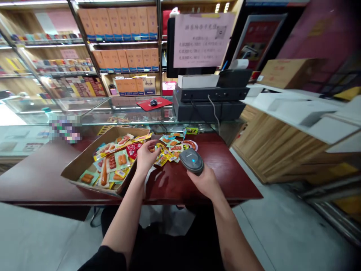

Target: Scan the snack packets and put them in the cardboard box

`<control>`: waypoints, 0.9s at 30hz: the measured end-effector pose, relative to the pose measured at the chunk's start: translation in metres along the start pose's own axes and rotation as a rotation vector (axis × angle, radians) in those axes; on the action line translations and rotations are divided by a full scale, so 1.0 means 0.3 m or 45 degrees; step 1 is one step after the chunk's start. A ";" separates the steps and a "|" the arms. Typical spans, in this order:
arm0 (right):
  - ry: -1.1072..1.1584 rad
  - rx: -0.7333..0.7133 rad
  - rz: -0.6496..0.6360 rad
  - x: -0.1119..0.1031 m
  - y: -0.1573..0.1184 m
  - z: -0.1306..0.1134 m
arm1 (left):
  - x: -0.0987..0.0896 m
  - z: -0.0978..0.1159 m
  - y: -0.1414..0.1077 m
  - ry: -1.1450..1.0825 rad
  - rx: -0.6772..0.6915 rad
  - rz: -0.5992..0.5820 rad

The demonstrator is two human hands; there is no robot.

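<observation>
My right hand (205,180) is wrapped round the handle of a dark grey barcode scanner (192,160), whose top shows a small blue light. To its left, my left hand (147,155) curls its fingers and thumb at a yellow snack packet (163,153); the fingertips are partly hidden. Loose packets of small sausages (176,148) lie in a pile on the dark red table just beyond both hands. Beside my left wrist stands an open cardboard box (73,176) filled with packaged sausages (122,159) and a red packet (133,150).
Behind the table (237,180) runs a glass counter (124,109) with a mouse (153,102) on a red mat. A monitor (170,49) bearing a paper sign rises over a black cash drawer (208,109) with cables. Shelves of orange boxes (121,20) line the back.
</observation>
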State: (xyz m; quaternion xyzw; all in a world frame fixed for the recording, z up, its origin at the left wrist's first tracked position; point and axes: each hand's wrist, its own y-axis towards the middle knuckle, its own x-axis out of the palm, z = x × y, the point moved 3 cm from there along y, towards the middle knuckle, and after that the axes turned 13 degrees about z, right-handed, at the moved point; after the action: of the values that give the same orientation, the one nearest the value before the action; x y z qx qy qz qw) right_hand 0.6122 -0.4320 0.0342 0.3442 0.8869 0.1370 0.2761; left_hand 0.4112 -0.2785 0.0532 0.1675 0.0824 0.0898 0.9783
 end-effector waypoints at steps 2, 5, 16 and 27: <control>-0.027 -0.014 0.069 -0.048 0.008 0.035 | 0.089 -0.010 -0.006 0.052 0.056 -0.065; -0.036 -0.042 0.145 -0.111 0.017 0.079 | 0.217 -0.021 -0.012 0.158 0.171 -0.166; -0.134 0.108 0.224 -0.238 0.038 0.185 | 0.657 -0.029 -0.088 0.752 0.852 -0.612; -0.120 0.131 0.203 -0.218 0.018 0.184 | 0.648 -0.052 -0.198 0.985 0.891 -0.907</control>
State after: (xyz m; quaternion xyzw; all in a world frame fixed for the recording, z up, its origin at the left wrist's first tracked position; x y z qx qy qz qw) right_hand 0.6871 -0.4700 0.0175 0.4335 0.8486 0.0964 0.2874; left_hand 0.6057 -0.2892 -0.0072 0.3953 0.5054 -0.2195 0.7349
